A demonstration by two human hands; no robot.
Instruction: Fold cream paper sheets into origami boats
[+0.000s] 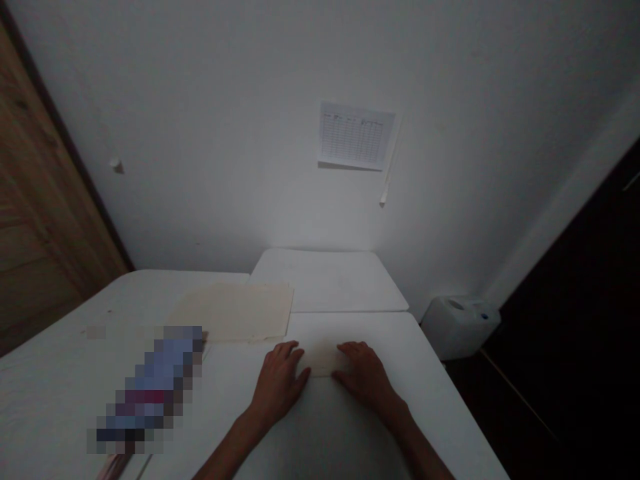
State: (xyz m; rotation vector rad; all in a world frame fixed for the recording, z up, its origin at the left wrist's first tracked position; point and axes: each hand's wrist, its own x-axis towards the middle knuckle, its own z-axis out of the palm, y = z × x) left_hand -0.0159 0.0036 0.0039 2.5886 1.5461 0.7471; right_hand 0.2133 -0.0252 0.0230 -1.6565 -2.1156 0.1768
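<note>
Left hand (280, 385) and right hand (366, 377) lie flat, fingers outstretched, gripping nothing, pinning a cream paper sheet (324, 357) against the counter (450, 407); paper stack (235, 311) just beyond.

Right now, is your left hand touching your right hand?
Apart. The head view shows the left hand and right hand lying flat, with the cream sheet filling a plain gap between them.
</note>
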